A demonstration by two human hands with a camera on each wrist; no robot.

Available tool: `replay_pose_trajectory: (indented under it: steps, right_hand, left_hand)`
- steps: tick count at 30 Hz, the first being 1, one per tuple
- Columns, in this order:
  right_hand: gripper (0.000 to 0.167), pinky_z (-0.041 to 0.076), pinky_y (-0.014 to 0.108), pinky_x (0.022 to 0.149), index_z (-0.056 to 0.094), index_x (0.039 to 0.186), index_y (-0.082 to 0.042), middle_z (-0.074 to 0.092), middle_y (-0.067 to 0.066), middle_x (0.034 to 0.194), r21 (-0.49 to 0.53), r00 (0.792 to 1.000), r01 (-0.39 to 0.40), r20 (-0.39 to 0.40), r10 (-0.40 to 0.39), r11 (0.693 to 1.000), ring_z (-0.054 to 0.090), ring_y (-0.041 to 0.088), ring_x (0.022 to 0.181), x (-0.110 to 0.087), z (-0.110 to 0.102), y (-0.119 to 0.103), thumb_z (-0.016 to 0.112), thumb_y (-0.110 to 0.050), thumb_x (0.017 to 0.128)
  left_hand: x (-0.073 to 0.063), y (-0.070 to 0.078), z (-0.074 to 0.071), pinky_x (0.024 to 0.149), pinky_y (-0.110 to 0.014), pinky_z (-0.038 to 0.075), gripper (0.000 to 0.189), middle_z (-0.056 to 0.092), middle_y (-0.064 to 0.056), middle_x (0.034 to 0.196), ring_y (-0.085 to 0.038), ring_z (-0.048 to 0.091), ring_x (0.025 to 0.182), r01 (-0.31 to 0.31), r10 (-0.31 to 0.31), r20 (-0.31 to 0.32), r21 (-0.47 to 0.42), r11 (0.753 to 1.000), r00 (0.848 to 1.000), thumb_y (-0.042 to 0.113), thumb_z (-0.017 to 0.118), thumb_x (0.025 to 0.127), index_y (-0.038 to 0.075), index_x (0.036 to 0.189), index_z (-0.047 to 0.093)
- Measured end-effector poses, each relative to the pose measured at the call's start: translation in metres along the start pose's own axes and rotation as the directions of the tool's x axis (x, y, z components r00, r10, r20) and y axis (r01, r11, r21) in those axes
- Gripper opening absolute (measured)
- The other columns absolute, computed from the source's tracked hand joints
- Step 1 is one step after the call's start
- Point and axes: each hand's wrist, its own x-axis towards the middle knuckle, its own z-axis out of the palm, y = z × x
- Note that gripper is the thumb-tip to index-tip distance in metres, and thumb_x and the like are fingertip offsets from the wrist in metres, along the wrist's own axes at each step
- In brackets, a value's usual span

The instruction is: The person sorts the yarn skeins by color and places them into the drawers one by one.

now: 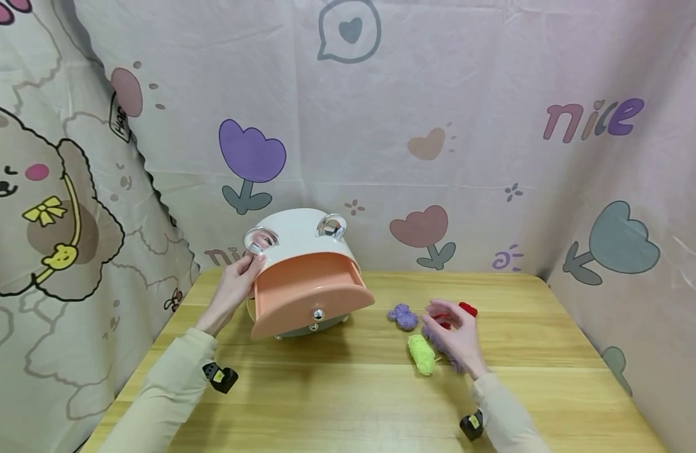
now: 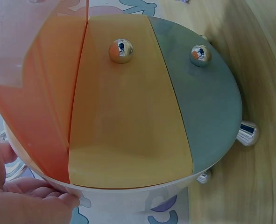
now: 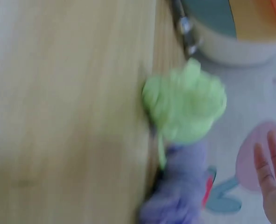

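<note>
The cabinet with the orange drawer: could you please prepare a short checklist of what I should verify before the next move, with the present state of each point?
1. Cabinet held: ok, the left hand grips its side.
2. Orange drawer pulled out: ok.
3. Yellow drawer and grey-green drawer closed: ok.
4. Green yarn picked up: not ok, it lies on the tabletop, beside the right hand.
5. Red yarn fully visible: not ok, the right hand partly covers it in the head view.
6. Orange drawer's floor free: cannot tell, its front hides part of the inside.
</note>
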Motion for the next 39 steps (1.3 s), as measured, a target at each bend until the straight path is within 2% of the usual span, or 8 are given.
replay_pose_trajectory:
  steps: [5, 9, 12, 16, 21, 26, 31, 39]
  right_hand:
    - [0.042, 0.055, 0.021, 0.084, 0.066, 0.12, 0.004, 0.07, -0.006, 0.105, -0.088, 1.0, 0.009, 0.019, -0.008, 0.996, 0.066, 0.01, 0.095, -0.002, -0.024, 0.015, 0.081, 0.0, 0.082]
    - [0.049, 0.052, 0.02, 0.088, 0.063, 0.127, 0.003, 0.067, 0.007, 0.114, -0.163, 0.997, -0.009, 0.071, 0.021, 0.987, 0.059, 0.0, 0.1, -0.006, -0.038, 0.023, 0.082, -0.005, 0.082]
    - [0.054, 0.053, 0.024, 0.088, 0.06, 0.132, -0.001, 0.064, 0.01, 0.118, -0.21, 0.994, -0.03, 0.099, 0.052, 0.977, 0.055, -0.003, 0.102, -0.007, -0.046, 0.026, 0.082, -0.007, 0.082]
    - [0.064, 0.05, 0.032, 0.092, 0.053, 0.139, -0.003, 0.06, 0.012, 0.128, -0.267, 0.983, -0.088, 0.134, 0.128, 0.96, 0.051, 0.005, 0.11, -0.01, -0.055, 0.031, 0.082, -0.013, 0.083]
    - [0.068, 0.047, 0.04, 0.094, 0.048, 0.14, 0.001, 0.053, 0.021, 0.137, -0.308, 0.969, -0.086, 0.194, 0.151, 0.947, 0.047, 0.022, 0.113, -0.015, -0.063, 0.036, 0.082, -0.014, 0.083]
    - [0.074, 0.047, 0.036, 0.088, 0.045, 0.139, 0.002, 0.052, 0.025, 0.132, -0.366, 0.942, -0.102, 0.263, 0.208, 0.925, 0.05, 0.032, 0.109, -0.018, -0.066, 0.041, 0.085, -0.016, 0.079]
    - [0.076, 0.048, 0.027, 0.082, 0.047, 0.135, 0.003, 0.058, 0.022, 0.12, -0.42, 0.903, -0.167, 0.297, 0.309, 0.892, 0.055, 0.024, 0.101, -0.018, -0.066, 0.043, 0.088, -0.02, 0.075]
    - [0.068, 0.045, 0.02, 0.07, 0.048, 0.119, 0.009, 0.056, 0.011, 0.098, -0.378, 0.886, -0.145, 0.362, 0.29, 0.914, 0.049, 0.008, 0.081, -0.021, -0.066, 0.045, 0.089, -0.012, 0.07]
  left_hand:
    - [0.0, 0.0, 0.001, 0.074, -0.017, 0.055, 0.059, 0.064, -0.024, 0.124, 0.007, 0.063, 0.079, 0.009, -0.009, -0.002, 0.003, 1.0, 1.0, 0.047, 0.042, 0.106, 0.002, 0.146, 0.047]
    - [0.0, 0.0, 0.001, 0.074, -0.018, 0.056, 0.059, 0.066, -0.021, 0.12, 0.006, 0.063, 0.079, 0.009, -0.009, -0.001, 0.0, 1.0, 1.0, 0.047, 0.042, 0.106, 0.002, 0.145, 0.047]
    - [0.0, 0.001, 0.0, 0.072, -0.019, 0.056, 0.056, 0.069, -0.008, 0.106, 0.004, 0.063, 0.077, 0.001, -0.001, -0.002, -0.017, 1.0, 1.0, 0.046, 0.044, 0.106, 0.001, 0.138, 0.051]
    - [0.001, 0.0, 0.001, 0.07, -0.019, 0.056, 0.051, 0.065, 0.008, 0.091, 0.003, 0.063, 0.075, -0.004, 0.004, -0.011, -0.029, 1.0, 1.0, 0.045, 0.046, 0.106, -0.001, 0.127, 0.053]
    - [0.001, 0.0, 0.001, 0.069, -0.02, 0.056, 0.052, 0.065, 0.006, 0.092, 0.002, 0.063, 0.075, -0.002, 0.002, -0.009, -0.024, 1.0, 1.0, 0.045, 0.045, 0.106, -0.001, 0.129, 0.053]
    - [0.001, 0.0, 0.001, 0.071, -0.02, 0.056, 0.052, 0.067, -0.001, 0.098, 0.002, 0.063, 0.076, -0.006, 0.006, -0.013, -0.02, 1.0, 1.0, 0.045, 0.045, 0.106, -0.001, 0.128, 0.053]
    - [0.001, 0.0, 0.001, 0.071, -0.019, 0.056, 0.052, 0.067, -0.004, 0.1, 0.002, 0.064, 0.075, 0.002, -0.003, -0.014, -0.014, 1.0, 1.0, 0.045, 0.045, 0.106, -0.001, 0.128, 0.053]
    - [0.001, 0.0, 0.001, 0.071, -0.02, 0.056, 0.053, 0.067, -0.009, 0.103, 0.002, 0.064, 0.076, -0.002, 0.002, -0.01, -0.017, 1.0, 1.0, 0.045, 0.044, 0.106, -0.001, 0.131, 0.052]
